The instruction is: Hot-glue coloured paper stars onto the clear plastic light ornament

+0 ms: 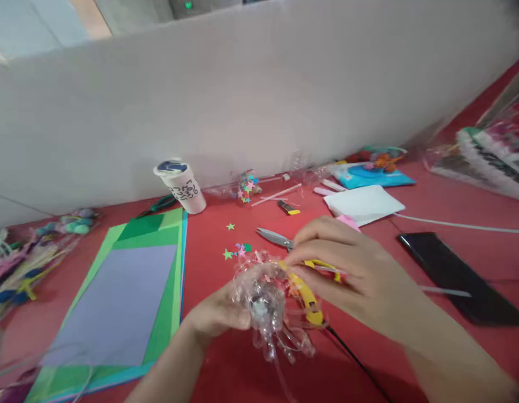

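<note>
My left hand [232, 308] is closed around a clear, crinkly plastic bundle [265, 305] with shiny dangling strands. Over the bundle's upper right edge, my right hand [339, 260] has its fingers pinched together; what lies between the fingertips is too blurred to make out. A yellow tool with a black cord [313, 310], resembling a hot glue gun, lies just below the right fingers. Partly behind that hand are scissors [275, 238] with grey blades and yellow handles. Small star confetti [228, 254] is scattered beyond the bundle.
Coloured paper sheets [121, 302] lie stacked at left, below a white cup [184, 187]. A cutter [288, 208], white packet [364, 204] and blue pack [374, 176] sit farther back. A black phone [456, 274] rests at right. The white wall [251, 101] borders the red table.
</note>
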Action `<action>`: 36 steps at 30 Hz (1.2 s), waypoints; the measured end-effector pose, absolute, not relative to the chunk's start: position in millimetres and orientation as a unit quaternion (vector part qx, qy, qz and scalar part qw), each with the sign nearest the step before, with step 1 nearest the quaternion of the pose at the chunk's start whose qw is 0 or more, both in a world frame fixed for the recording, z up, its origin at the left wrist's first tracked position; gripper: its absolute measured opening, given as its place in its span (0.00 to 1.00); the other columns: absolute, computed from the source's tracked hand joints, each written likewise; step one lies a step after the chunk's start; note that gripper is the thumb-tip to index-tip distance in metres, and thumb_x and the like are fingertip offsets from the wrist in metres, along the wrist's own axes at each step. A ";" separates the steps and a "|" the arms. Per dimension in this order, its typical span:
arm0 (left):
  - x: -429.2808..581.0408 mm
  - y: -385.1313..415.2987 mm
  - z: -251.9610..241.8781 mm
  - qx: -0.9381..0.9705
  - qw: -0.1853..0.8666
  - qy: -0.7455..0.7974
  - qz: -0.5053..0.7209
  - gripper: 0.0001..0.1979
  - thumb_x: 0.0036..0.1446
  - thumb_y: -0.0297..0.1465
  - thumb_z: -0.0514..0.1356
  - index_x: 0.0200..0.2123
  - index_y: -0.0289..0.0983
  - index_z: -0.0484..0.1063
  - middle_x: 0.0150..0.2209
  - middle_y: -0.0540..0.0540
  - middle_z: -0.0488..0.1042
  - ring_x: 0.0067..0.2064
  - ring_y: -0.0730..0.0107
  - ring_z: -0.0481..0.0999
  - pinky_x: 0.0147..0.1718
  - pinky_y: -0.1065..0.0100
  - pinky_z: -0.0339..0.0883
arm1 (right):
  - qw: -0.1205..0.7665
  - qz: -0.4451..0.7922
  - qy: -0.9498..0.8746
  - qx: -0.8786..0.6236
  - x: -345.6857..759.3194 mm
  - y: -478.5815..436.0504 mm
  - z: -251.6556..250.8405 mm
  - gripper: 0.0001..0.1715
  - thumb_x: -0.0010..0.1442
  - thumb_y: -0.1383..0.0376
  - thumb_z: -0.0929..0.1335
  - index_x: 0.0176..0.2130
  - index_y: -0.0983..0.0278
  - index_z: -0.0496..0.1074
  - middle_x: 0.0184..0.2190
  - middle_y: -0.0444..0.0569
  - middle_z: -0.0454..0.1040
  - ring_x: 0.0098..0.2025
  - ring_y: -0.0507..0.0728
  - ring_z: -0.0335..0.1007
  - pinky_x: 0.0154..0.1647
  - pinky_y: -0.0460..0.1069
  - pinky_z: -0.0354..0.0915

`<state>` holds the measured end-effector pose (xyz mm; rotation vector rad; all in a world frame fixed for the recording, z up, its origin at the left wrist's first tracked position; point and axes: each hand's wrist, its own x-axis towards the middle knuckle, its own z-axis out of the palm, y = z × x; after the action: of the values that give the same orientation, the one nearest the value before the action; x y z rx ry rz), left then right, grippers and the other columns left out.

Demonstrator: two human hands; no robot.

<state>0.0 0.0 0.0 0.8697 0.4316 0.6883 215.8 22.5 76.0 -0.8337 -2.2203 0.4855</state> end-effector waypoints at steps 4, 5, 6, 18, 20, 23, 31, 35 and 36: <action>-2.2 2.5 -1.7 0.409 0.827 0.215 0.320 0.40 0.37 0.39 0.70 0.56 0.40 0.65 0.38 0.45 0.75 0.31 0.70 0.69 0.29 0.71 0.58 | 0.334 0.208 -0.866 -0.307 222.3 22.7 76.9 0.10 0.62 0.73 0.64 0.37 0.61 0.72 0.36 0.46 0.68 0.38 0.51 0.64 0.37 0.46 0.60; -2.9 3.0 -1.3 0.414 0.824 0.218 0.321 0.41 0.38 0.40 0.70 0.58 0.40 0.63 0.38 0.44 0.75 0.31 0.69 0.69 0.29 0.70 0.58 | 0.333 0.208 -0.866 -0.309 224.2 22.7 77.4 0.10 0.62 0.73 0.63 0.37 0.61 0.72 0.36 0.46 0.67 0.38 0.51 0.64 0.37 0.47 0.60; -3.6 3.4 -0.5 0.421 0.819 0.219 0.324 0.42 0.38 0.41 0.70 0.59 0.41 0.62 0.38 0.44 0.75 0.30 0.68 0.69 0.29 0.69 0.58 | 0.331 0.207 -0.865 -0.314 226.1 22.6 77.9 0.11 0.61 0.73 0.63 0.37 0.61 0.73 0.36 0.46 0.67 0.38 0.52 0.64 0.37 0.47 0.60; -8.3 3.7 10.3 0.464 0.785 0.242 0.331 0.45 0.42 0.41 0.69 0.62 0.42 0.55 0.44 0.40 0.73 0.40 0.57 0.74 0.36 0.63 0.62 | 0.317 0.158 -0.857 -0.374 214.1 17.7 73.7 0.07 0.60 0.73 0.64 0.33 0.65 0.71 0.35 0.47 0.66 0.37 0.53 0.59 0.37 0.49 0.59; -8.9 1.6 10.2 0.460 0.780 0.252 0.341 0.44 0.43 0.41 0.68 0.63 0.43 0.55 0.45 0.40 0.73 0.42 0.55 0.75 0.38 0.61 0.63 | 0.312 0.158 -0.862 -0.367 213.1 17.0 75.1 0.07 0.59 0.74 0.64 0.32 0.65 0.71 0.34 0.47 0.66 0.36 0.53 0.59 0.36 0.49 0.58; -11.4 -0.6 8.5 0.461 0.761 0.274 0.366 0.42 0.45 0.42 0.68 0.63 0.45 0.55 0.48 0.41 0.73 0.46 0.53 0.74 0.44 0.58 0.64 | 0.288 0.136 -0.873 -0.371 209.7 15.2 75.7 0.07 0.59 0.72 0.66 0.30 0.65 0.71 0.33 0.47 0.67 0.36 0.54 0.58 0.37 0.51 0.57; -13.7 4.3 6.0 0.503 0.735 0.281 0.358 0.44 0.46 0.43 0.67 0.64 0.46 0.53 0.57 0.39 0.67 0.57 0.46 0.67 0.55 0.49 0.58 | 0.238 -0.031 -0.886 -0.396 195.2 14.2 57.0 0.06 0.58 0.71 0.66 0.30 0.64 0.72 0.31 0.50 0.69 0.33 0.58 0.57 0.35 0.54 0.53; -14.0 3.6 3.1 0.502 0.728 0.291 0.365 0.46 0.44 0.44 0.68 0.64 0.45 0.52 0.57 0.38 0.68 0.57 0.44 0.67 0.56 0.49 0.57 | 0.231 -0.039 -0.889 -0.394 194.3 15.6 52.7 0.08 0.57 0.73 0.65 0.28 0.65 0.70 0.30 0.50 0.68 0.33 0.58 0.57 0.35 0.54 0.53; -14.7 3.1 1.1 0.500 0.725 0.297 0.369 0.46 0.44 0.44 0.68 0.64 0.45 0.53 0.57 0.38 0.68 0.57 0.44 0.67 0.56 0.49 0.57 | 0.238 -0.027 -0.887 -0.393 194.1 15.9 53.2 0.09 0.58 0.73 0.64 0.27 0.65 0.70 0.29 0.50 0.68 0.33 0.57 0.58 0.35 0.54 0.53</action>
<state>-14.7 3.1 1.1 1.1021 0.6558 0.8142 194.1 15.9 53.2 -1.0778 -2.4310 -0.0732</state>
